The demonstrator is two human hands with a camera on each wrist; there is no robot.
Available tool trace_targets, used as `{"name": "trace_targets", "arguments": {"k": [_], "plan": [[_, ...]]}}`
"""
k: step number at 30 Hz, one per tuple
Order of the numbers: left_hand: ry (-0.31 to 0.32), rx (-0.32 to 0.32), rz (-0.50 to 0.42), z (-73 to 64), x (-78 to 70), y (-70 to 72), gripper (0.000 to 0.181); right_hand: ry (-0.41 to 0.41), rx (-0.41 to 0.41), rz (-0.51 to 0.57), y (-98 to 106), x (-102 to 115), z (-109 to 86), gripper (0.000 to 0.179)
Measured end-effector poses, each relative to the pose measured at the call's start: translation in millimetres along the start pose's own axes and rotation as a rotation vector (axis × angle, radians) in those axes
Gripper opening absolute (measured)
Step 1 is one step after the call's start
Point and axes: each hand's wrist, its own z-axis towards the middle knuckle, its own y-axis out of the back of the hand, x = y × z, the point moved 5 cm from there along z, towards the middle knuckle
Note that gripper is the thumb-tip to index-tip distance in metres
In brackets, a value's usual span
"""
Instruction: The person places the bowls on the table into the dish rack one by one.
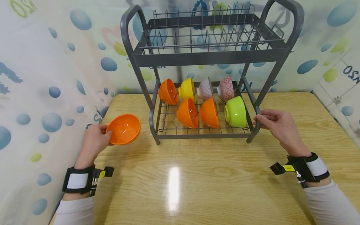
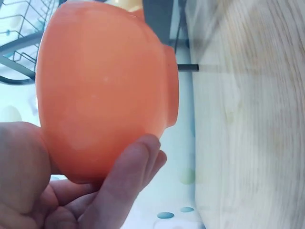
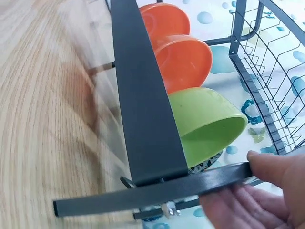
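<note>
An orange bowl [image 1: 125, 129] is gripped at its left rim by my left hand [image 1: 94, 139], thumb inside and fingers beneath. Its hollow faces up in the head view; the left wrist view shows its orange outer wall [image 2: 100, 90] and foot, apart from the table. My right hand [image 1: 277, 128] pinches the right front leg of the dark grey dish rack [image 1: 202, 136], thumb on one side and fingers on the other. On the lower tier, several bowls stand tilted on their sides in two rows, among them a green bowl [image 1: 235, 112] nearest the right hand.
Two orange bowls stand left of the green one in front. Behind them are another orange bowl [image 1: 168, 91], a yellow bowl [image 1: 187, 89], a striped bowl [image 1: 206, 89] and a pink patterned bowl [image 1: 226, 88]. The upper wire tier [image 1: 211, 57] overhangs them. A patterned cloth surrounds the wooden table [image 1: 211, 175].
</note>
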Motion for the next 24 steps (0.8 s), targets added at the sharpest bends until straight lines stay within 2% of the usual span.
{"name": "trace_targets", "arguments": {"k": [3, 6, 8, 10, 12, 16, 19, 21, 24], "plan": [[-0.021, 0.027, 0.015, -4.2, -7.7, -0.5, 0.035, 0.042, -0.112, -0.127, 7.0, 4.1, -4.2, 0.051], [-0.042, 0.043, 0.036, -8.2, -15.9, -1.1, 0.033, 0.121, -0.289, -0.218, 14.4, 14.4, -9.9, 0.045], [-0.054, 0.056, 0.046, -11.2, -21.3, -1.9, 0.033, 0.206, -0.383, -0.232, 15.1, 25.0, -13.9, 0.039], [-0.065, 0.069, 0.051, -14.2, -26.2, -2.9, 0.033, 0.311, -0.418, -0.233, 10.0, 38.1, -18.0, 0.034], [-0.083, 0.083, 0.050, -16.7, -31.1, -4.1, 0.032, 0.423, -0.398, -0.245, -1.4, 52.9, -21.9, 0.029], [-0.122, 0.098, 0.045, -19.9, -39.8, -7.4, 0.028, 0.671, -0.271, -0.251, -37.3, 86.3, -31.9, 0.024], [-0.161, 0.094, 0.055, -21.1, -46.1, -11.0, 0.025, 0.851, -0.140, -0.223, -67.9, 110.6, -40.7, 0.027], [-0.186, 0.092, 0.060, -21.7, -49.7, -14.1, 0.024, 0.948, -0.047, -0.208, -87.9, 124.4, -46.1, 0.028], [-0.190, 0.124, 0.049, -23.1, -53.4, -19.7, 0.025, 1.071, 0.093, -0.216, -115.9, 141.4, -54.6, 0.030]]}}
